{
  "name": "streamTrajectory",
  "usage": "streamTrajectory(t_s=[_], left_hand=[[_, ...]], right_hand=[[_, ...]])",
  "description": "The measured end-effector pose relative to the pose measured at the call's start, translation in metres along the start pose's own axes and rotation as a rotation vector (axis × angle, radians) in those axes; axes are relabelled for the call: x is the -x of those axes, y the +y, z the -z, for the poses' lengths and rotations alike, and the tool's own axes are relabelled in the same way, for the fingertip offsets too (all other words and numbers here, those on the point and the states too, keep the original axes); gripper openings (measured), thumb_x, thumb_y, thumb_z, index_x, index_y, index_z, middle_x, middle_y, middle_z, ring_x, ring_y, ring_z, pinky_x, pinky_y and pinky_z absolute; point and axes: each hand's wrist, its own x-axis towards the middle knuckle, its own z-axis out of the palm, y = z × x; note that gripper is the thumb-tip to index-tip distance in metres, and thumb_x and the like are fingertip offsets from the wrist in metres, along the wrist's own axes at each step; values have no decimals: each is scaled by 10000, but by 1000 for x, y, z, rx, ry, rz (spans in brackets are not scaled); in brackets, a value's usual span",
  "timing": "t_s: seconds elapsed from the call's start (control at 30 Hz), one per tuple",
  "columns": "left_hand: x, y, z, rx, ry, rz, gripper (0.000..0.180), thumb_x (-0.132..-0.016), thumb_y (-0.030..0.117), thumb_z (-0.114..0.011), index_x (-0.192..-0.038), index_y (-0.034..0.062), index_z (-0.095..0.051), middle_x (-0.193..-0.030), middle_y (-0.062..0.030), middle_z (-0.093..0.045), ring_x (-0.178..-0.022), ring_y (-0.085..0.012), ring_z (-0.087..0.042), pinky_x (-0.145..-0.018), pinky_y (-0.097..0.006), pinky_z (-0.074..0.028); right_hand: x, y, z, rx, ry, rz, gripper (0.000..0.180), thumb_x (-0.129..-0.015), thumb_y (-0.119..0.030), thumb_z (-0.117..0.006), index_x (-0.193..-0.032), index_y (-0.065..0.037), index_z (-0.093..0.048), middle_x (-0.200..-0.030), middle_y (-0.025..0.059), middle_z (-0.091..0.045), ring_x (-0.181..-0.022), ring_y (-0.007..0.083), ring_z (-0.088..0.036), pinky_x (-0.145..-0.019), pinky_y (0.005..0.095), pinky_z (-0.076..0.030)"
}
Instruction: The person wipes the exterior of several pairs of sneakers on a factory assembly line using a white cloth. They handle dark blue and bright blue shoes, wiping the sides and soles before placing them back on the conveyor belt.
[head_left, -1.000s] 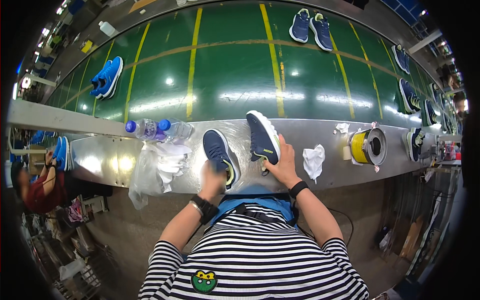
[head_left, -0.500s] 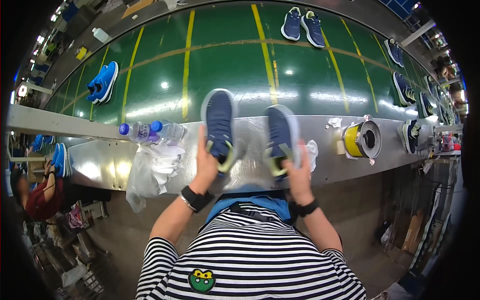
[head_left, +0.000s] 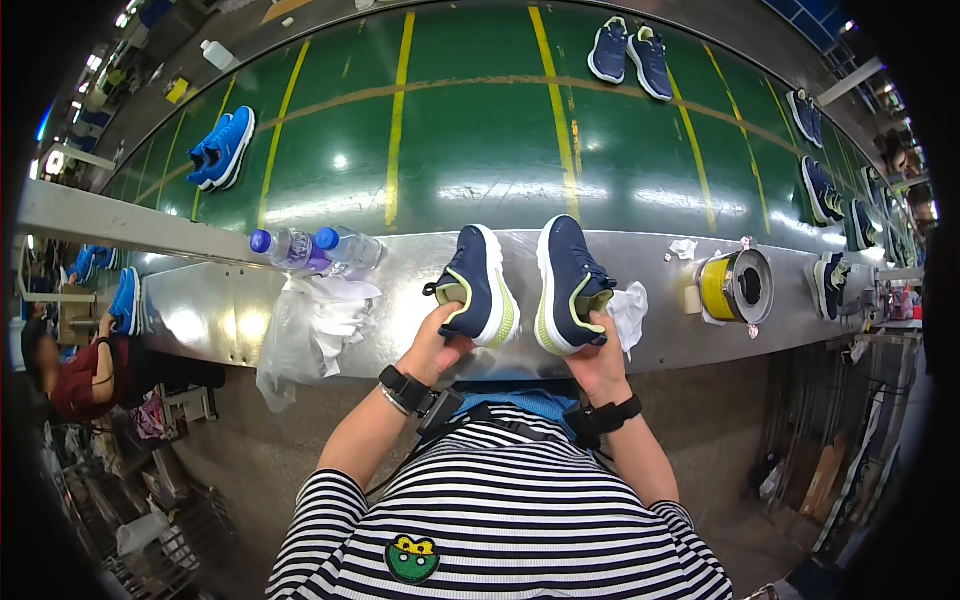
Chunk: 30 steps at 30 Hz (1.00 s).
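Note:
My left hand [head_left: 433,346] is closed on the heel of a navy sneaker [head_left: 473,287] with a white sole and lime lining. A matching navy sneaker [head_left: 573,288] is gripped at its heel by my right hand [head_left: 602,358]. Both shoes are tilted away from each other, toes pointing to the far side, so their white and lime sole sides face one another. They are above the metal ledge [head_left: 410,310] in front of me. The fingers beneath the shoes are partly hidden.
Green conveyor belt [head_left: 480,130] carries blue sneakers [head_left: 222,150] and navy sneakers [head_left: 630,58]. Purple-capped and blue-capped bottles [head_left: 345,248], a plastic bag [head_left: 290,350], crumpled white paper [head_left: 628,315] and a yellow tin [head_left: 735,287] stand along the ledge. A co-worker [head_left: 85,375] is at the left.
Both sneakers have been turned outward, from tops facing up to their inner sole sides showing. The hands have shifted to the heels, and the shoes have come slightly nearer each other.

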Motion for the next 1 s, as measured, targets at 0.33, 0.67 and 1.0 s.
streamTrajectory(t_s=[0.33,0.67,1.0], left_hand=[[-4,8,-4,-278,85,-44,330,-864,204,-562,-1173,94,-521,-1038,-63,-616,-867,-209,-633,-727,-390,-535],[-13,-12,-2,-448,72,-296,806,-808,98,-609,-1478,67,-163,-1064,-90,-570,-841,-123,-585,-653,-248,-479],[-13,-16,2,-413,-5,-354,733,-825,38,-583,-1459,27,-215,-1090,-98,-554,-894,-116,-568,-730,-232,-465]], right_hand=[[-9,14,2,-159,-20,-193,382,-850,-264,-567,-1193,-97,-547,-1162,60,-600,-1109,235,-540,-992,435,-388],[-14,22,22,-160,18,-232,310,-839,-239,-538,-1102,-86,-601,-1081,53,-638,-1043,226,-581,-977,442,-403],[-15,23,23,-228,-31,-281,366,-849,-269,-511,-1161,-90,-585,-1178,70,-607,-1118,253,-549,-1004,453,-386]])
